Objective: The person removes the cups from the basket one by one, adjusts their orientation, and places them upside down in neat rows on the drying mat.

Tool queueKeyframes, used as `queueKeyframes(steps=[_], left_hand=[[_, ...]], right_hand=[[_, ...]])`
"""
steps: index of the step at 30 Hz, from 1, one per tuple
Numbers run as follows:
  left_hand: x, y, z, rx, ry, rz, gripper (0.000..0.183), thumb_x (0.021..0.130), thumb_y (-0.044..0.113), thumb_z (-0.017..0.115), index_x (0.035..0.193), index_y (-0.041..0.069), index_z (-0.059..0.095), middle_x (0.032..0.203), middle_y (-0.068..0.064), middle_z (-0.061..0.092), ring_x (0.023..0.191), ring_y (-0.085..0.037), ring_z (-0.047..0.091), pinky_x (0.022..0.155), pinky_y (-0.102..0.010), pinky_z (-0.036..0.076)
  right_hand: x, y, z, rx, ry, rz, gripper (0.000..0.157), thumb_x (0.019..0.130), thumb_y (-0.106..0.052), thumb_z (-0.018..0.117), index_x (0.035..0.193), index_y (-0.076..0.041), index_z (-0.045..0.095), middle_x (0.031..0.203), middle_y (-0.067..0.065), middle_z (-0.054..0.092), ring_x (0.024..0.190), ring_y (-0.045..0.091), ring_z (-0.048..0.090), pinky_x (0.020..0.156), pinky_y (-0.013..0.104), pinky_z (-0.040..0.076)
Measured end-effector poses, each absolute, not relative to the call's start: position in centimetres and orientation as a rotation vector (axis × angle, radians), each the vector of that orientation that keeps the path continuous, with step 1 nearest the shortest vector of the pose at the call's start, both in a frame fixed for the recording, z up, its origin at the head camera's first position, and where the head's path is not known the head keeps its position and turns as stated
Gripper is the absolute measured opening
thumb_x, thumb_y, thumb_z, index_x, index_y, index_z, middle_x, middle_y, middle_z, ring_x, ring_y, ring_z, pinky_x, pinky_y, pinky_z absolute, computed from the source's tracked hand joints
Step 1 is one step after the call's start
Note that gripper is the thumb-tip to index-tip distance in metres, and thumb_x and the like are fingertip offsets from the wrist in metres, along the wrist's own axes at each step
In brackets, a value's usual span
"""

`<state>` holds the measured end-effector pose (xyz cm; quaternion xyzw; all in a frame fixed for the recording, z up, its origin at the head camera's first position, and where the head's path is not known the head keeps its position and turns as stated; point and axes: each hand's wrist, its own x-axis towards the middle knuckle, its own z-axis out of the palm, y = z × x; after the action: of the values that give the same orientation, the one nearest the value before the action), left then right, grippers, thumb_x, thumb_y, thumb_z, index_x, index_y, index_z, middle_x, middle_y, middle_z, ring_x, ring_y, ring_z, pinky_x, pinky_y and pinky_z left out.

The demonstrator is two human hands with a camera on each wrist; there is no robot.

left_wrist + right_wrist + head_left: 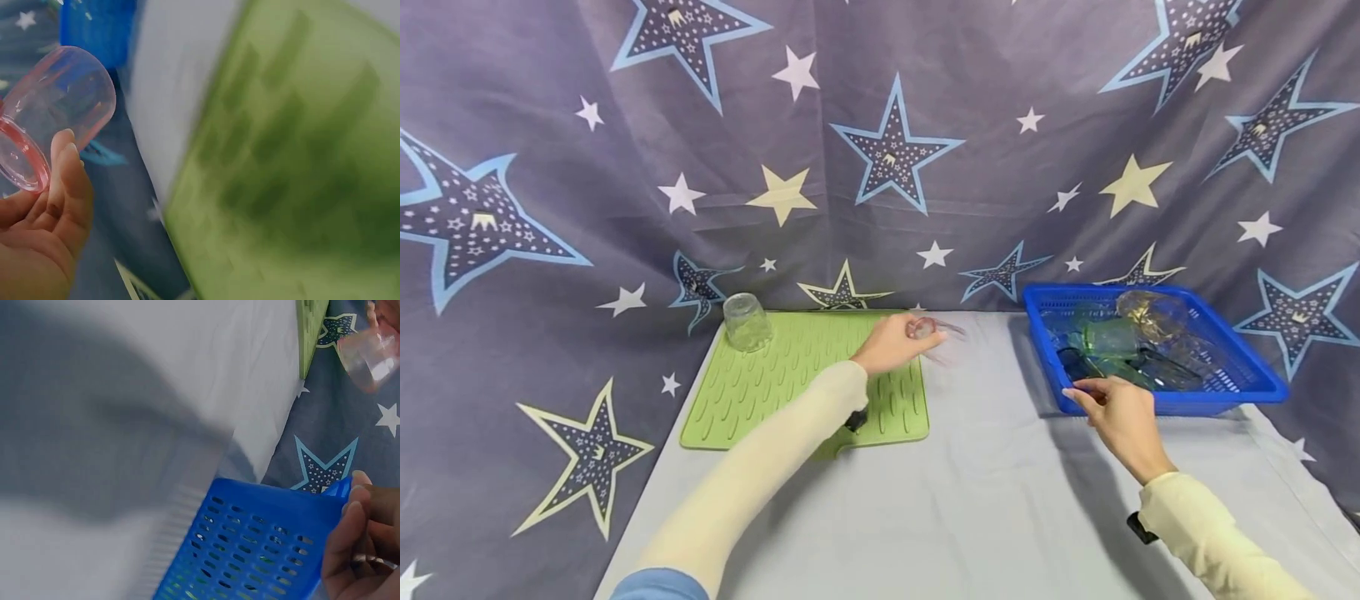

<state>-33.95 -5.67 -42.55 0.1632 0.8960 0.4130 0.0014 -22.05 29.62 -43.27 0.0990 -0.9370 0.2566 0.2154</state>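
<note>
Cup (78, 87) in grip of left hand (891, 343), right hand (1123, 421) well apart, basket rim (1210, 400) in its pinch

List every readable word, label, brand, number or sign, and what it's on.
None readable.
Backdrop: printed stars and small crowns, no lettering.
Pink cup, green mat, blue basket: no text visible.
Clear cup on the mat, transparent items in the basket: too small to rule out markings.
</note>
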Motion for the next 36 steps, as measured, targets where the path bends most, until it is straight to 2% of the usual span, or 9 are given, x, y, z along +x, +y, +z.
queueKeyframes(steps=[4,7,11,15,25,32,36], left_hand=[[-34.0,-9.2,-42.7,0.42,2.947,1.08,0.072,0.088,0.072,0.065,0.122,0.009,0.069,0.102,-0.003,0.07,0.078,-0.016,0.061,0.075,-0.036,0.054],[-33.7,-11.8,-42.4,0.376,2.996,0.959,0.074,0.09,0.073,0.061,0.122,0.007,0.069,0.105,-0.006,0.07,0.072,-0.018,0.059,0.071,-0.037,0.053],[-33.4,-15.7,-42.2,0.299,3.062,0.853,0.068,0.091,0.072,0.06,0.11,0.007,0.069,0.091,-0.007,0.067,0.062,-0.018,0.052,0.058,-0.036,0.048],[-32.9,-19.4,-42.4,0.217,3.109,0.772,0.062,0.091,0.072,0.06,0.09,0.01,0.063,0.074,-0.006,0.057,0.059,-0.019,0.048,0.052,-0.036,0.042],[-31.6,-26.6,-42.3,0.074,3.162,0.658,0.063,0.091,0.074,0.06,0.078,0.012,0.054,0.068,-0.005,0.049,0.062,-0.023,0.049,0.056,-0.038,0.041],[-30.7,-30.6,-41.9,-0.068,3.12,0.588,0.065,0.09,0.074,0.06,0.07,0.014,0.045,0.062,-0.003,0.042,0.056,-0.023,0.046,0.05,-0.039,0.04],[-30.1,-32.5,-41.6,-0.098,3.123,0.538,0.065,0.088,0.076,0.06,0.072,0.014,0.049,0.068,-0.006,0.052,0.064,-0.027,0.055,0.053,-0.041,0.043]], right_hand=[[-22.1,29.5,-43.1,0.348,-2.595,0.617,0.021,0.094,-0.017,0.078,0.098,0.003,0.079,0.074,0.008,0.065,0.052,0.009,0.055,0.053,0.034,0.048],[-22.0,29.5,-43.1,0.386,-2.581,0.53,0.02,0.093,-0.016,0.079,0.095,0.004,0.079,0.071,0.006,0.062,0.055,0.013,0.053,0.054,0.037,0.046],[-22.0,29.4,-43.2,0.418,-2.57,0.485,0.019,0.091,-0.013,0.08,0.094,0.005,0.078,0.07,0.007,0.062,0.058,0.02,0.057,0.057,0.045,0.049],[-22.0,29.5,-43.3,0.44,-2.558,0.48,0.018,0.09,-0.012,0.081,0.092,0.006,0.078,0.069,0.006,0.062,0.057,0.019,0.055,0.055,0.044,0.048],[-22.2,29.6,-43.5,0.455,-2.523,0.483,0.017,0.088,-0.011,0.082,0.091,0.005,0.077,0.069,0.006,0.062,0.056,0.017,0.054,0.054,0.041,0.046],[-22.1,29.6,-43.6,0.446,-2.502,0.486,0.018,0.087,-0.013,0.084,0.09,0.004,0.077,0.069,0.006,0.063,0.056,0.017,0.054,0.055,0.043,0.047],[-22.2,29.6,-43.7,0.448,-2.485,0.487,0.018,0.087,-0.014,0.084,0.089,0.003,0.077,0.07,0.007,0.064,0.057,0.021,0.057,0.057,0.047,0.048]])
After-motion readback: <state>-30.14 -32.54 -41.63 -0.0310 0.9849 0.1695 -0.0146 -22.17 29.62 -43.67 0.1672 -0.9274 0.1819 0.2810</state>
